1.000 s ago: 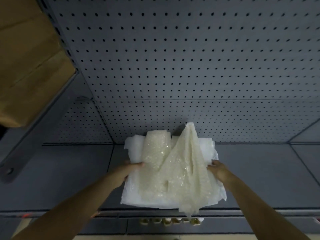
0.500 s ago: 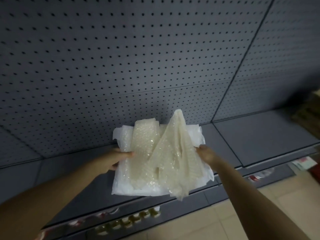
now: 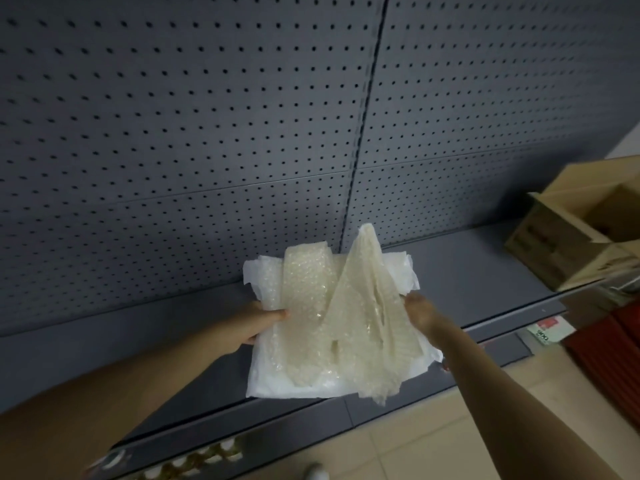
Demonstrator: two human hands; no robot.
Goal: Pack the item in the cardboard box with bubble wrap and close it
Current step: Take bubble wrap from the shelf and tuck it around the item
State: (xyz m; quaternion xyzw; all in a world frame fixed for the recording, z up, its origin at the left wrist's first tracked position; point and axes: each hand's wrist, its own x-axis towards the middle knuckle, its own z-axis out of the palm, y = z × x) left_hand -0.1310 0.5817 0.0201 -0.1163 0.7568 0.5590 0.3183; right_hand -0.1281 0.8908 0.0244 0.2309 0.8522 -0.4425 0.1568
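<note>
Only the head view here, looking down at both arms stretched out in front of a dark grey shelf unit. The left hand [image 3: 250, 322] is clamped on the left edge of a bundle of bubble wrap [image 3: 332, 320], thumb on top and fingers curled underneath, and the right hand [image 3: 420, 311] is pinching the right edge the same way, so both hands are closed on the stuff and it's held up in the air just above the shelf [image 3: 467, 271]. The bundle is kind of messy: a flat whitish sheet at the bottom, a rolled or folded strip standing up on the left part, and a crumpled piece poking up into a peak right of the middle, with a loose tail hanging off the front edge. Can't tell whether there's an item wrapped inside, nothing shows through. Behind it is the pegboard back wall [image 3: 207, 133], full of small holes, with a vertical seam running down it. Over to the right, well apart from the hands, the cardboard box [image 3: 568, 237] sits on the same shelf with its flaps open, the inside mostly in shadow. Below the shelf edge there's pale tiled floor [image 3: 398, 452], something red at the far right, and a blurry row of small round things under the shelf front that I can't make out.
</note>
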